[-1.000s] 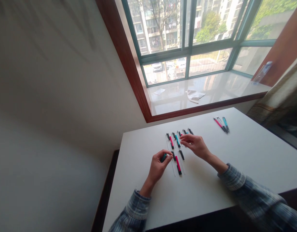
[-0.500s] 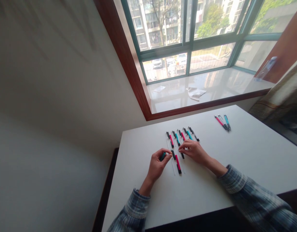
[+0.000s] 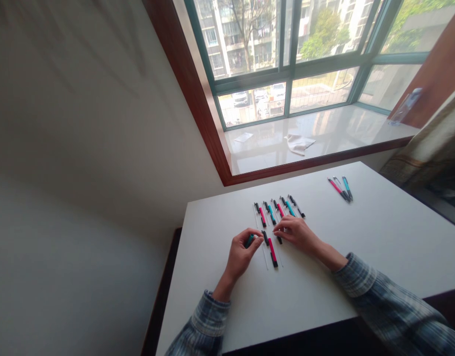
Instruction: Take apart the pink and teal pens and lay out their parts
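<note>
the left hand (image 3: pixel 241 254) is clenched, its curled fingers grasping a teal-and-black pen (image 3: pixel 250 241) just above the white rectangular table (image 3: pixel 360 247). the right hand (image 3: pixel 297 234) lies near, its fingertips (image 3: pixel 276 230) at a slim black pen (image 3: pixel 279 240), though whether they grip it cannot be told. that pen and a pink-and-black pen (image 3: pixel 273 253) make two in the lower row. above them lie five pens: two pink, two teal, one black. three more pens (image 3: pixel 340 189), pink, silver and teal, lie well to the right.

The right hand (image 3: pixel 297 233) has withdrawn toward the person, exposing the teal pen (image 3: pixel 289 208) and pink pen (image 3: pixel 280 209) ahead of it.
</note>
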`<action>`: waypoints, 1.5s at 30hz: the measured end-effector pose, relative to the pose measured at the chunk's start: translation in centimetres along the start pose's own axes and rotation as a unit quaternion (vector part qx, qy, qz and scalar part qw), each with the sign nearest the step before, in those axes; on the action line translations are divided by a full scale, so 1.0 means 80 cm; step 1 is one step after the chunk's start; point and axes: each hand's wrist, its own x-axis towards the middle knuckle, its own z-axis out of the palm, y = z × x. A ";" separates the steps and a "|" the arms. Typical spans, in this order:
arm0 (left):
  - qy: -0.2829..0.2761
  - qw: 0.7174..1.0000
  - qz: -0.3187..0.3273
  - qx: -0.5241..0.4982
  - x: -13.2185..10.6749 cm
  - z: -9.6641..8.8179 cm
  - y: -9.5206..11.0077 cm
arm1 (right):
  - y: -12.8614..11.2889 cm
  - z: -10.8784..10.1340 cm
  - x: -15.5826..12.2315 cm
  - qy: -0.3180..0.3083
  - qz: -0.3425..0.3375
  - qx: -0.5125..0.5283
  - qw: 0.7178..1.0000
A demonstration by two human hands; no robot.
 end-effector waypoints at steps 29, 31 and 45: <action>0.079 0.982 0.005 -0.173 -0.001 0.003 -0.005 | -0.095 0.029 -0.048 0.080 0.023 0.083 0.993; 0.081 0.975 0.000 -0.206 -0.002 0.004 -0.004 | -0.104 0.038 -0.053 0.080 0.042 0.105 0.990; 0.036 0.961 -0.067 -0.265 -0.002 0.000 -0.011 | -0.121 0.022 -0.049 0.197 0.122 0.286 0.930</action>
